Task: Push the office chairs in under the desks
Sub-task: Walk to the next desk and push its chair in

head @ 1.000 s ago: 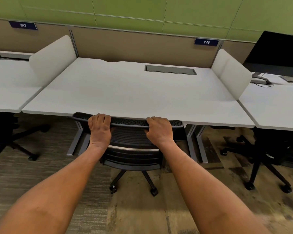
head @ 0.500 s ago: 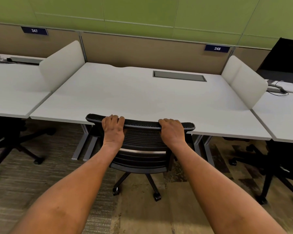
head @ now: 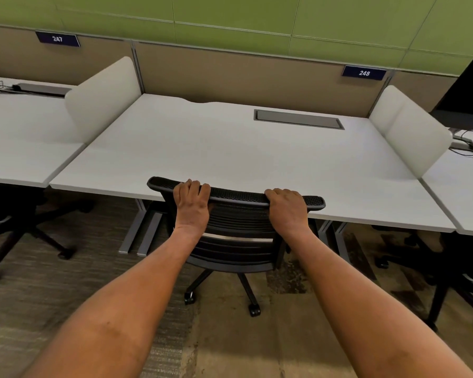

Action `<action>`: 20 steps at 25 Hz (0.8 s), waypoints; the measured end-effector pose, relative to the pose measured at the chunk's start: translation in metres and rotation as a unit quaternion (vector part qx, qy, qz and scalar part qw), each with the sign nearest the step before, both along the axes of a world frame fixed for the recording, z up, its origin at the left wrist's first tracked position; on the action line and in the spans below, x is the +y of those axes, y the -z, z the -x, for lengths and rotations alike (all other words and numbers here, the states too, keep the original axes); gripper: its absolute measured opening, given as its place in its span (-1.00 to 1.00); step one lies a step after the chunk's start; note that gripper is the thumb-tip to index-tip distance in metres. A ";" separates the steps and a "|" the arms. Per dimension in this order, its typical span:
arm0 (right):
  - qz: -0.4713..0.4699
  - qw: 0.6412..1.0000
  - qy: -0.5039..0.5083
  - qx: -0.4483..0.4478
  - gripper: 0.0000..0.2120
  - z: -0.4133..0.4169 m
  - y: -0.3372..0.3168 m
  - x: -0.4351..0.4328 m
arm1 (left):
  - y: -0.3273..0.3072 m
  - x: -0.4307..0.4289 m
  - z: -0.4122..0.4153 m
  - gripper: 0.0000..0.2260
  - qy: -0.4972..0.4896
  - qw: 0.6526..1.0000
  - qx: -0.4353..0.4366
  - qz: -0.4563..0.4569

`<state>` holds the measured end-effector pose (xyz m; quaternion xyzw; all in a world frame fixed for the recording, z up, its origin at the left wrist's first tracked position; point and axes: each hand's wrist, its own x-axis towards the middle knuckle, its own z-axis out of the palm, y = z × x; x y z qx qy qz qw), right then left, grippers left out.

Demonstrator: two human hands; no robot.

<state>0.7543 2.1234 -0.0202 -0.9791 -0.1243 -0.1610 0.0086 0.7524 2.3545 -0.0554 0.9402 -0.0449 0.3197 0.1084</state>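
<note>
A black mesh-backed office chair [head: 238,236] stands in front of the white desk [head: 230,148] labelled 248. The top of its backrest overlaps the desk's front edge, and its seat is hidden beneath the desktop. My left hand [head: 192,207] grips the top rail of the backrest left of centre. My right hand [head: 286,211] grips the same rail towards the right. Both arms are stretched out straight. The wheeled base [head: 253,309] shows below on the carpet.
Another black chair [head: 14,227] sits under the left desk [head: 19,137], and a third chair [head: 453,271] under the right desk [head: 464,192]. White divider screens [head: 104,99] flank the middle desk. A dark monitor [head: 467,99] stands at the far right. Grey desk legs [head: 142,230] stand beside the chair.
The chair has rolled a little further in towards the desk, with both hands staying on the backrest. The view has shifted left and slightly down.
</note>
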 end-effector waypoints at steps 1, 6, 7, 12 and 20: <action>0.000 1.000 0.001 0.005 -0.78 0.000 -0.002 0.000 | -0.001 -0.001 0.000 -0.68 -0.001 1.000 0.006 -0.003; 0.002 1.000 0.002 0.023 -0.72 0.003 -0.006 0.002 | -0.008 -0.003 0.003 -0.60 -0.019 0.998 0.056 -0.016; 0.004 1.000 0.002 0.027 -0.72 0.004 -0.007 0.002 | -0.010 -0.003 0.005 -0.61 -0.020 0.997 0.070 -0.017; 0.004 1.000 0.003 0.029 -0.77 0.013 -0.006 0.005 | -0.018 -0.007 0.016 -0.65 -0.019 0.991 0.131 -0.027; 0.001 0.999 -0.002 0.049 -0.81 0.013 -0.011 0.000 | -0.034 -0.005 0.018 -0.59 0.013 0.976 0.215 -0.040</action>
